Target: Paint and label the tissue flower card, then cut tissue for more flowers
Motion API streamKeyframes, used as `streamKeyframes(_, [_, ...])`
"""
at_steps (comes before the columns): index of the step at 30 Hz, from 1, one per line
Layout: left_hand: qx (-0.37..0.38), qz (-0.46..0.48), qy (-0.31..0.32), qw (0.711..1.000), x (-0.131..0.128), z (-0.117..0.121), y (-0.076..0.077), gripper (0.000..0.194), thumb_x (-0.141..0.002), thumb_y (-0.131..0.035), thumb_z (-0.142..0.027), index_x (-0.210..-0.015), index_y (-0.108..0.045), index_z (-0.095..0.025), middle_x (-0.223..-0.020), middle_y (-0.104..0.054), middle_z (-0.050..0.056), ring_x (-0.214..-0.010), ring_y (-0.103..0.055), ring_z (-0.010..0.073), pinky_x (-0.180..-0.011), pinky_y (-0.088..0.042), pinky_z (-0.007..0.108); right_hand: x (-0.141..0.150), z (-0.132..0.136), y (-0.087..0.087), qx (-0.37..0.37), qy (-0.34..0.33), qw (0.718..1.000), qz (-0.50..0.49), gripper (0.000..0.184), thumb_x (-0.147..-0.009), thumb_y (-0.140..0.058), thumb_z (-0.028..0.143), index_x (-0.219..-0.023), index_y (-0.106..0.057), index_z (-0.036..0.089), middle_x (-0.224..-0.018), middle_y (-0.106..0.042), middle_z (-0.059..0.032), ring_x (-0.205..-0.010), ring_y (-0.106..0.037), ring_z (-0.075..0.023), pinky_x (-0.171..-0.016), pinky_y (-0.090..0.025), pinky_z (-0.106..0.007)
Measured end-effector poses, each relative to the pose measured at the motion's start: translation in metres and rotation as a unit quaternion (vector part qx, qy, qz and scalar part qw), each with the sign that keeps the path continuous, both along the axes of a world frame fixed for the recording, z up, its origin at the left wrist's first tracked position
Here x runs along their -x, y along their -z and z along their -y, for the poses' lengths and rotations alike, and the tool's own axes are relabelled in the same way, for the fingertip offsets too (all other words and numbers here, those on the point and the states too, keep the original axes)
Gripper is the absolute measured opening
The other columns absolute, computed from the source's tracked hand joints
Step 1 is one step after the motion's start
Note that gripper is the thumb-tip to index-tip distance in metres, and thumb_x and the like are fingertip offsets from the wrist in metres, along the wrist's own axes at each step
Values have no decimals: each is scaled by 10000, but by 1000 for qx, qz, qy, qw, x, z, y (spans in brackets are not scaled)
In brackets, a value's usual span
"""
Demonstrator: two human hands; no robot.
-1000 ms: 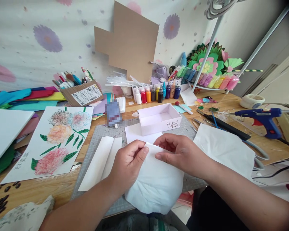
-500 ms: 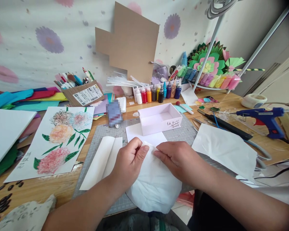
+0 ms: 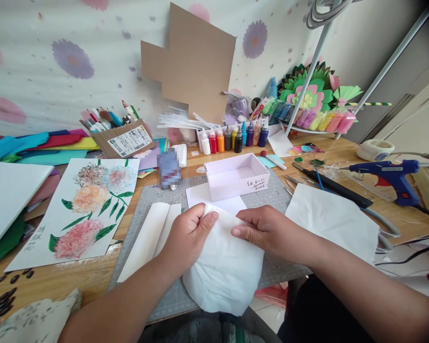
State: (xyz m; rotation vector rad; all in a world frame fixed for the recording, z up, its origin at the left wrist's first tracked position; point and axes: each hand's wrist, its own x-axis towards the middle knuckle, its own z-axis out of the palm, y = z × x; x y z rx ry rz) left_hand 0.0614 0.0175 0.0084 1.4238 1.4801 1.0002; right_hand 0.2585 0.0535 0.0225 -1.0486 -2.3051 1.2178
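Observation:
A soft white tissue sheet (image 3: 223,269) lies on the grey cutting mat (image 3: 171,297) and hangs over the table's near edge. My left hand (image 3: 188,234) pinches its upper left edge between thumb and fingers. My right hand (image 3: 263,229) grips the upper right edge, thumb pressed on top. Just beyond the hands stands an open white box (image 3: 237,176) on a white card (image 3: 200,195). A folded white paper (image 3: 150,238) lies to the left of my left hand.
A flower painting (image 3: 86,209) lies at the left. Paint bottles (image 3: 234,138) and a cardboard pen box (image 3: 123,138) stand at the back. Another white tissue (image 3: 334,220), a blue glue gun (image 3: 389,174), scissors (image 3: 329,186) and a tape roll (image 3: 374,150) are at the right.
Both hands have shifted a little up and left with the tissue's top edge. The sheet's lower part has drawn in slightly.

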Motion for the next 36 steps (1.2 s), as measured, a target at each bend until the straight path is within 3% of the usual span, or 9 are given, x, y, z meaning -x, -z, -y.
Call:
streamKeyframes(4, [23, 80, -30, 996, 1, -2, 4, 336, -756, -634, -498, -696, -548, -179, -643, -566, -16, -615, -525, 145, -541, -396, 230, -8, -2, 0, 33, 25, 999, 11, 339, -888, -477, 406, -666, -527, 155, -623, -504, 12, -573, -420, -89, -500, -290, -205])
streamKeyframes(8, [76, 256, 37, 963, 0, -4, 4, 267, -739, -694, -415, -789, -585, -177, -708, -614, -14, -642, -549, 129, -600, -429, 228, -18, -5, 0, 120, 48, 991, -35, 370, -876, -477, 466, -704, -562, 150, -643, -531, -2, -561, -450, -97, -486, -314, -206])
streamKeyframes(10, [114, 295, 74, 946, -1, -5, 3, 258, -724, -719, -378, -831, -618, -166, -756, -652, 10, -694, -582, 142, -669, -455, 249, -22, -8, -1, 160, 58, 984, -60, 372, -852, -510, 484, -700, -564, 149, -638, -532, 2, -547, -447, -92, -484, -326, -203])
streamKeyframes(14, [172, 232, 104, 952, 2, -5, 4, 289, -692, -748, -374, -834, -679, -132, -802, -696, 60, -726, -612, 177, -699, -469, 284, -29, -14, -3, 167, 96, 976, -100, 347, -794, -601, 476, -686, -597, 146, -629, -547, 6, -536, -449, -84, -480, -324, -200])
streamKeyframes(19, [87, 137, 20, 987, 8, -7, 14, 281, -720, -713, -418, -808, -679, -153, -780, -697, 46, -716, -610, 195, -646, -471, 290, -34, -17, 4, 205, 168, 936, -231, 290, -676, -743, 410, -714, -642, 141, -654, -609, 2, -558, -506, -87, -521, -368, -206])
streamKeyframes(23, [45, 129, -30, 990, 7, -9, 16, 314, -695, -727, -437, -794, -669, -145, -733, -688, 40, -673, -609, 202, -596, -465, 283, -34, -13, 13, 251, 157, 903, -312, 309, -637, -783, 361, -818, -684, 130, -754, -680, -36, -659, -590, -126, -602, -445, -235])
streamKeyframes(27, [32, 169, -30, 985, 3, -9, 15, 343, -750, -689, -415, -977, -645, -161, -857, -712, 57, -785, -642, 225, -645, -483, 291, -27, -7, 19, 274, 153, 889, -334, 328, -658, -775, 338, -906, -694, 138, -805, -701, -40, -691, -616, -132, -622, -474, -242])
streamKeyframes(30, [22, 149, -35, 988, 0, -7, 13, 392, -781, -656, -421, -1081, -607, -174, -937, -714, 65, -851, -648, 236, -698, -493, 303, -21, -3, 19, 280, 158, 884, -339, 325, -681, -755, 371, -902, -696, 140, -784, -702, -37, -658, -612, -126, -591, -470, -235])
streamKeyframes(36, [-24, 82, -57, 995, -1, -4, 7, 379, -765, -648, -470, -992, -619, -169, -840, -704, 52, -845, -640, 244, -698, -490, 296, -12, -1, 14, 306, 180, 876, -326, 341, -644, -768, 426, -781, -677, 127, -740, -696, -48, -670, -625, -160, -672, -495, -305])
